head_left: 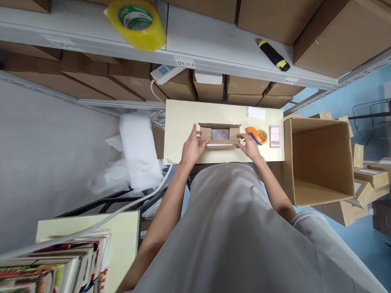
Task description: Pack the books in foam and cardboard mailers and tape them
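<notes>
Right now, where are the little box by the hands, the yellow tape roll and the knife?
small cardboard box (224, 146): head view, front wall.
yellow tape roll (147, 37): head view, outer yellow side.
utility knife (273, 55): head view, middle of black handle.

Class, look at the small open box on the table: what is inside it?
A greyish, glossy surface shows in the open box. What it is cannot be told; the flaps, left hand and right hand cover the ends.

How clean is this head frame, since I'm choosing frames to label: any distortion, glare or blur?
Head view: wide-angle distortion slants the shelf and tilts the open box; light even, shadows soft, no strong glare; small carton tiny but sharp.
</notes>
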Demonstrator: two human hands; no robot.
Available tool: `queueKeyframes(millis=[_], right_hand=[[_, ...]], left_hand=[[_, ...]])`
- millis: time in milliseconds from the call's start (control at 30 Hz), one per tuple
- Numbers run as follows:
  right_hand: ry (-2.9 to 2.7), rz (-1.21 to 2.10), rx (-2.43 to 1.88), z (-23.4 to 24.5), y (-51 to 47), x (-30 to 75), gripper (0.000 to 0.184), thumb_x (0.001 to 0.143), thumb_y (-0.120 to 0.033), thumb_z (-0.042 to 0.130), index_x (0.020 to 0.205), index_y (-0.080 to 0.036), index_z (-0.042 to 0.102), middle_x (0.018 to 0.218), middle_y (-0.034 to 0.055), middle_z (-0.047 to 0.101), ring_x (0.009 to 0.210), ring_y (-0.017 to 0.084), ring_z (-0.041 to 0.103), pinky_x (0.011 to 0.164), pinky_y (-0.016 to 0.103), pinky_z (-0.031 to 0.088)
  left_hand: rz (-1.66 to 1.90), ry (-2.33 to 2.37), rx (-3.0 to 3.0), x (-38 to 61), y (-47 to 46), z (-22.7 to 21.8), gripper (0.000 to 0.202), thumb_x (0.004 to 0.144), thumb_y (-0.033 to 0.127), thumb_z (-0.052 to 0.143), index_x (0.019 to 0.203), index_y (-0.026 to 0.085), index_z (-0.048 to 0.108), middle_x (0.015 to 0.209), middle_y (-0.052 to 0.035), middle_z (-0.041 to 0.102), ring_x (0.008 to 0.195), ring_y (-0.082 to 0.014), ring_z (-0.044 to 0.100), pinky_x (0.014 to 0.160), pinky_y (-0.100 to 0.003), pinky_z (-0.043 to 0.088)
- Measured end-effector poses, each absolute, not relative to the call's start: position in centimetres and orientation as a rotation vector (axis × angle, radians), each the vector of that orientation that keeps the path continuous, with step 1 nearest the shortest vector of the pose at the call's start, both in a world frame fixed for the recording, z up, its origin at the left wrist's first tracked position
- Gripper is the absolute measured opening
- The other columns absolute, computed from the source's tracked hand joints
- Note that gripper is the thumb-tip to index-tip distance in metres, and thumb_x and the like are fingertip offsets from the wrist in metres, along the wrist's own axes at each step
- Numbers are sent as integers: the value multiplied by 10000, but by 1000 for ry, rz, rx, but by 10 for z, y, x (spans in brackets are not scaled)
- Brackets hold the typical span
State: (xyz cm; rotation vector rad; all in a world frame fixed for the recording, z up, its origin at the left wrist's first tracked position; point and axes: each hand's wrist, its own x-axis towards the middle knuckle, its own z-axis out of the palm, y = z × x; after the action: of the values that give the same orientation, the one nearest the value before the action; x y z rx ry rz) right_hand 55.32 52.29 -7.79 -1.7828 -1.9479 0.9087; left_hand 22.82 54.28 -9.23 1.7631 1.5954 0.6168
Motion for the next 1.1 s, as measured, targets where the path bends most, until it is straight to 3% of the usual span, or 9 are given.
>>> queueKeyframes(millis=[67, 133, 200, 300, 400, 467, 567, 767, 1100], right_hand=[[-1883, 843, -1883, -81, 538, 556, 766, 1008, -362, 837, 1691, -173, 544, 1555, 240, 660, 1408, 408, 678, 1198, 611, 605], [-1890, 807, -1908, -80, 550, 557, 961, 947, -344, 900, 1766, -160, 432, 1639, 265, 563, 1486, 425, 625, 1241, 626, 576], [-1961, 811, -1871, -78, 556, 558, 889, 941, -328, 900, 1719, -179, 497, 1629, 244, 557, 1490, 417, 620, 1246, 615, 576], [-2049, 812, -1820, -77, 551, 561, 543, 976, -349, 857, 1480, -218, 704, 1545, 205, 619, 1407, 400, 666, 1194, 598, 613], [-1971, 838, -1785, -84, 538, 560, 302, 1051, -452, 758, 1260, -234, 777, 1504, 199, 675, 1379, 383, 687, 1178, 575, 623], [-1804, 906, -1752, -91, 530, 555, 343, 1106, -534, 628, 1212, -240, 770, 1450, 190, 730, 1329, 354, 725, 1099, 521, 665], [-1552, 975, -1742, -102, 523, 543, 461, 1121, -617, 495, 1180, -238, 750, 1324, 169, 810, 1186, 317, 806, 952, 437, 699], [-1491, 905, -1844, -101, 522, 534, 437, 1104, -623, 529, 1135, -262, 772, 1175, 124, 883, 1146, 338, 862, 957, 414, 678], [-1660, 812, -2018, -108, 525, 537, 446, 1174, -609, 501, 1219, -244, 753, 1231, 151, 872, 1085, 367, 877, 994, 467, 667]], left_hand=[[653, 1635, 1836, 228, 563, -94, 1001, 987, 386, 807, 1825, 185, 297, 1753, -270, 523, 1564, -461, 598, 1299, -631, 518], [653, 1606, 1932, 228, 579, -94, 916, 960, 388, 839, 1756, 195, 430, 1825, -267, 420, 1669, -495, 464, 1355, -673, 444], [636, 1573, 1990, 228, 584, -94, 710, 956, 378, 849, 1600, 218, 600, 1821, -238, 428, 1694, -487, 421, 1373, -678, 420], [618, 1607, 1976, 226, 574, -95, 422, 967, 420, 854, 1320, 223, 731, 1770, -221, 483, 1670, -467, 451, 1365, -639, 437], [608, 1692, 1816, 227, 553, -100, 292, 1051, 478, 747, 1197, 226, 746, 1668, -217, 575, 1518, -413, 625, 1278, -564, 532], [612, 1737, 1686, 229, 543, -103, 247, 1098, 452, 653, 1153, 229, 744, 1549, -193, 670, 1281, -336, 759, 1158, -478, 604], [599, 1824, 1554, 235, 538, -104, 200, 1100, 417, 638, 1114, 240, 729, 1345, -132, 794, 1033, -274, 803, 1032, -404, 614], [527, 1981, 1375, 248, 539, -95, 327, 1052, 411, 733, 1339, 260, 698, 1339, -91, 850, 1017, -294, 838, 998, -393, 582], [691, 1930, 1468, 260, 527, -112, 253, 1116, 491, 598, 1189, 265, 686, 1260, -112, 841, 905, -286, 789, 944, -427, 604]])
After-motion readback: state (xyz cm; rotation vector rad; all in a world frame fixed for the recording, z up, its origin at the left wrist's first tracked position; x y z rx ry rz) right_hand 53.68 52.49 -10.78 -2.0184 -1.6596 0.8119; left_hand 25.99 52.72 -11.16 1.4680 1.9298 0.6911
